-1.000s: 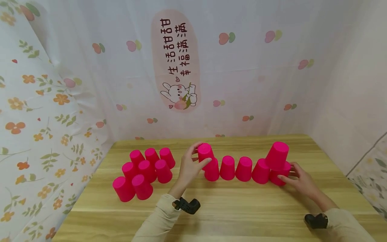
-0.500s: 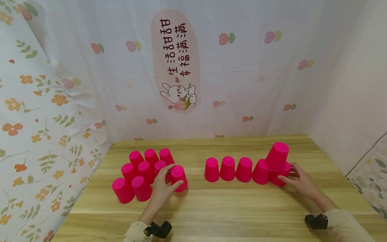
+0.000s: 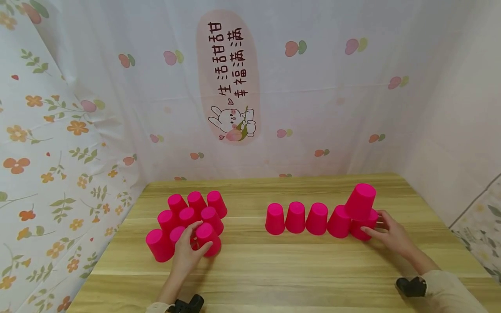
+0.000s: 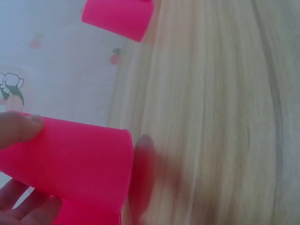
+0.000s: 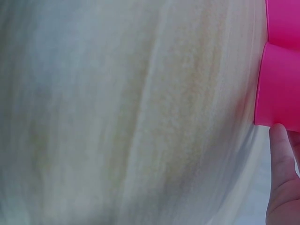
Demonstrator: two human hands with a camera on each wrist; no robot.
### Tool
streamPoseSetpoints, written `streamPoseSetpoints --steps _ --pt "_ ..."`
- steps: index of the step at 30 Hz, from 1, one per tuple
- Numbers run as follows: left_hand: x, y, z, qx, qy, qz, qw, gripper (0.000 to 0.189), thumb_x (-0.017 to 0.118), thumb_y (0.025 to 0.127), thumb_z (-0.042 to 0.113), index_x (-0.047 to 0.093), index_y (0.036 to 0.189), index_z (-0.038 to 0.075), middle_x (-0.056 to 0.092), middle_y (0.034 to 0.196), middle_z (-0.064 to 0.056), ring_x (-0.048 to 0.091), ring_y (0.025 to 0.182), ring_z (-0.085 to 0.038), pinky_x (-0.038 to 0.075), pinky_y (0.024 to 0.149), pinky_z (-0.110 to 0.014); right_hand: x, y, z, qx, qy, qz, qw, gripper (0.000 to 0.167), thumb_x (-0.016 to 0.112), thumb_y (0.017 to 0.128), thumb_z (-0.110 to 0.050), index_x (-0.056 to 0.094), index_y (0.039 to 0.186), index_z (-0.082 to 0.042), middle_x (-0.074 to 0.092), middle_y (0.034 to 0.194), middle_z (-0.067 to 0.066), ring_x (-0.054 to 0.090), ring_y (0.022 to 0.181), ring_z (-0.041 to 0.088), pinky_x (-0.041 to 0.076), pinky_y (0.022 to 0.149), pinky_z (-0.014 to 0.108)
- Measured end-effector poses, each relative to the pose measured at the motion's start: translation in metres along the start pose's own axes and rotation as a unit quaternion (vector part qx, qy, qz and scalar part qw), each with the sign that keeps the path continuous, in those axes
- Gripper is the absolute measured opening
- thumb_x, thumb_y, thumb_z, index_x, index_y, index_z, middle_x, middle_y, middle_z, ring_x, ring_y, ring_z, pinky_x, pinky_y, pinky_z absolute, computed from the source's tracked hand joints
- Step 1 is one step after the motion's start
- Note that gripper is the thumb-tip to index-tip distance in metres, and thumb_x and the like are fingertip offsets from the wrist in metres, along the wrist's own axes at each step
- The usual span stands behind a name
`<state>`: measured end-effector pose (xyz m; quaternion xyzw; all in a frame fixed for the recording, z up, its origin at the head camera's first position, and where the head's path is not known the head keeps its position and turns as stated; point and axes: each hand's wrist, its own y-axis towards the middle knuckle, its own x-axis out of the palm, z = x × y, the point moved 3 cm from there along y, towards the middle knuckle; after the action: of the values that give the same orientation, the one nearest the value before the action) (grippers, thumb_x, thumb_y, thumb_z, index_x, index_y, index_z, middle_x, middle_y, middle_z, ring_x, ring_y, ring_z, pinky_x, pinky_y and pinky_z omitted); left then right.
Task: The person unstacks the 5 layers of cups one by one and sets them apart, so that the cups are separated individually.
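Note:
My left hand [image 3: 187,254] grips an upside-down pink plastic cup [image 3: 209,239], thumb on one side and fingers on the other. In the left wrist view that cup [image 4: 79,164] has its rim close over the wood, with a reddish reflection below. It is at the front right of a cluster of upside-down pink cups [image 3: 160,245]. My right hand [image 3: 391,234] holds the side of the end cup [image 3: 360,229] in a row, and its thumb touches this cup [image 5: 283,89] in the right wrist view. Another cup [image 3: 361,202] rests on top of the last two.
Further pink cups [image 3: 295,217] stand rim-down in the row across the wooden table [image 3: 274,274]. A white printed curtain [image 3: 313,104] hangs behind the table's back edge, and flowered cloth [image 3: 58,174] hangs at the left.
My left hand has carried its cup from the row's left end leftward and toward me, to the front of the cluster. My right hand stays at the end cup.

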<state>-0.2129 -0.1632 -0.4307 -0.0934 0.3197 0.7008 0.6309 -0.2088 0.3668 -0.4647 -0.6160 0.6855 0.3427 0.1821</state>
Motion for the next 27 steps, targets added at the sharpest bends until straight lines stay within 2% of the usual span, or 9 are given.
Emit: streamPoseSetpoints --steps 7,12,18,27 --pt "0.0022 -0.002 -0.0023 0.001 0.029 -0.008 0.9996 0.056 0.073 0.069 0.001 0.047 0.118 0.0 0.053 0.111 -0.018 0.053 0.096 -0.031 0.048 0.076 -0.043 -0.0001 -0.0004 -0.0006 -0.003 0.002 0.0 1.0 0.047 0.068 0.078 -0.014 0.042 0.115 0.0 0.052 0.106 0.021 0.055 0.089 0.042 0.046 0.065 0.018" --pt "0.0062 -0.0044 -0.0072 -0.014 0.051 -0.007 0.9986 0.057 0.071 0.07 0.0 0.045 0.121 0.0 0.051 0.114 -0.02 0.051 0.099 -0.033 0.047 0.079 -0.045 -0.0006 -0.001 -0.0025 0.0 0.003 -0.001 1.0 0.047 0.068 0.078 -0.015 0.042 0.115 0.0 0.052 0.107 0.022 0.055 0.09 0.042 0.046 0.065 0.018" --pt "0.0077 -0.0052 -0.0066 -0.01 0.058 -0.001 0.9982 0.058 0.07 0.07 -0.001 0.044 0.122 -0.003 0.051 0.116 -0.022 0.05 0.103 -0.036 0.045 0.081 -0.046 -0.0007 -0.0013 -0.0024 -0.001 0.004 -0.002 1.0 0.048 0.068 0.078 -0.014 0.041 0.115 0.0 0.051 0.107 0.022 0.055 0.091 0.043 0.046 0.065 0.018" --pt "0.0082 -0.0058 -0.0048 -0.034 0.062 -0.009 0.9974 0.059 0.068 0.072 -0.001 0.043 0.124 -0.003 0.05 0.118 -0.022 0.048 0.106 -0.036 0.043 0.084 -0.047 -0.0005 -0.0011 -0.0014 0.0 0.008 -0.01 0.9999 0.049 0.067 0.078 -0.015 0.04 0.117 0.0 0.051 0.108 0.022 0.054 0.091 0.043 0.046 0.065 0.018"
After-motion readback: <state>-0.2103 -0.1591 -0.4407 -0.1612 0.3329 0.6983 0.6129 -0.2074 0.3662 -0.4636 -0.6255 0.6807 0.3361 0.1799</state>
